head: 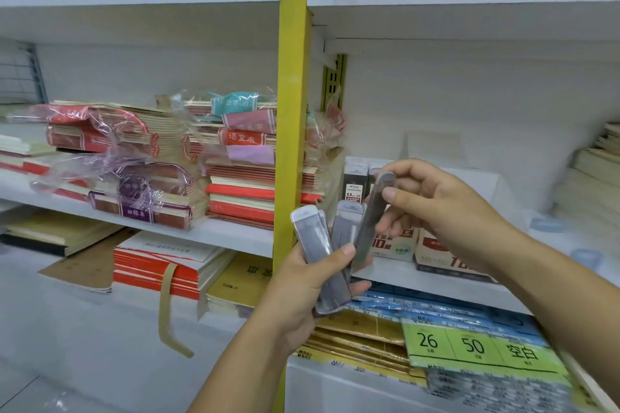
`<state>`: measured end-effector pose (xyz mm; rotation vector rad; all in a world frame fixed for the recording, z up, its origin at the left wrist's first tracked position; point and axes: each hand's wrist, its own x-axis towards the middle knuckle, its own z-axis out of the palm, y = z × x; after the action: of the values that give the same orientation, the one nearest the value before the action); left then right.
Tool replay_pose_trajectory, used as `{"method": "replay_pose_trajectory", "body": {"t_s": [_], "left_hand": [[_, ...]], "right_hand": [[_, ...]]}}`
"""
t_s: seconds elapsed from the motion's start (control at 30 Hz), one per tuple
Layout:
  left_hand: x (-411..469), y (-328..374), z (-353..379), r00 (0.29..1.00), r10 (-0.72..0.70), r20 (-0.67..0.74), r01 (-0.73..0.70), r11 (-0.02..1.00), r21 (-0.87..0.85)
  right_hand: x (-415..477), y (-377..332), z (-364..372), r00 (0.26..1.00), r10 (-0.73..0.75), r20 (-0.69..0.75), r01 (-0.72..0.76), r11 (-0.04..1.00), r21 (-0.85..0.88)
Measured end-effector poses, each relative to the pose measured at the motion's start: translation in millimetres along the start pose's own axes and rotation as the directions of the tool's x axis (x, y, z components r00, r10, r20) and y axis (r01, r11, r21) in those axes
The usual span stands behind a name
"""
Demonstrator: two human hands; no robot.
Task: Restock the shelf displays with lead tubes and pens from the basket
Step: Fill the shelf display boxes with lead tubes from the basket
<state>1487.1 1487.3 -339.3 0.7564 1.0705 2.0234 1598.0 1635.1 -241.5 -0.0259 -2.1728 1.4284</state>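
Gripping a fanned bunch of lead tubes [313, 241], a person's left hand [298, 288] curls its fingers [355, 287] round their lower ends, thumb laid across the front; the right hand [439, 208] pinches a single lead tube [370, 214] near its cap between thumb and fingers, the tube's lower end down by the left thumb; both hands hang before a white shelf [399, 273], where a box of lead tubes [355, 183] stands just behind the right hand, beside a yellow post [292, 111] and stacked notebooks [241, 184].
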Motion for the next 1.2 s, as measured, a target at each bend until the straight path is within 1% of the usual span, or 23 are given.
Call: {"method": "replay_pose_trajectory", "body": {"t_s": [0.07,0.2,0.3,0.4,0.5,0.6,0.7,0.8,0.83,0.9,1.03,1.1,1.2], "left_hand": [[0.4,-0.8,1.1,1.0,0.009,-0.018,-0.009,1.0,0.024],[3.0,-3.5,1.5,0.988,0.09,-0.129,-0.074,0.989,0.125],[5.4,-5.6,-0.6,0.979,0.114,-0.167,-0.09,0.985,0.146],[5.2,-5.3,-0.5,0.979,0.117,-0.165,-0.092,0.984,0.154],[5.7,-3.5,-0.1,0.976,0.133,-0.173,-0.112,0.985,0.128],[7.3,-1.4,-2.8,0.969,0.155,-0.193,-0.133,0.984,0.12],[7.9,-1.2,-4.2,0.969,0.151,-0.193,-0.127,0.983,0.129],[9.0,-2.4,-1.5,0.976,0.142,-0.168,-0.119,0.983,0.138],[9.9,-3.2,0.2,0.977,0.141,-0.157,-0.119,0.983,0.139],[11.7,-4.8,4.8,0.981,0.136,-0.138,-0.117,0.983,0.14],[15.6,-10.4,15.2,0.986,0.12,-0.116,-0.106,0.987,0.122],[17.8,-13.2,18.3,0.987,0.115,-0.115,-0.101,0.988,0.12],[20.8,-17.5,20.6,0.988,0.113,-0.108,-0.098,0.986,0.135]], "right_hand": [[-1.3,0.3,-2.9,1.0,0.007,-0.01,-0.008,0.999,-0.054],[-5.1,1.3,-4.8,0.998,0.035,-0.053,-0.045,0.978,-0.202],[-6.7,1.3,-6.0,0.995,0.06,-0.077,-0.077,0.966,-0.246],[-5.7,-1.8,-4.6,0.996,0.03,-0.09,-0.054,0.961,-0.271],[-1.7,-7.9,-6.0,0.985,-0.072,-0.155,0.029,0.964,-0.264],[6.5,-18.0,-10.4,0.939,-0.226,-0.258,0.155,0.951,-0.268],[14.7,-29.5,-21.6,0.893,-0.348,-0.284,0.22,0.89,-0.399],[18.0,-36.5,-49.0,0.855,-0.41,-0.317,0.201,0.826,-0.527],[18.1,-36.8,-59.8,0.852,-0.417,-0.316,0.185,0.805,-0.564],[17.9,-33.2,-78.0,0.868,-0.4,-0.292,0.134,0.757,-0.64],[18.8,-17.0,-90.7,0.925,-0.305,-0.229,0.023,0.644,-0.764],[18.1,-8.9,-91.5,0.945,-0.26,-0.197,0.01,0.626,-0.78],[16.9,-2.7,-91.1,0.957,-0.237,-0.165,0.03,0.648,-0.761]]}}
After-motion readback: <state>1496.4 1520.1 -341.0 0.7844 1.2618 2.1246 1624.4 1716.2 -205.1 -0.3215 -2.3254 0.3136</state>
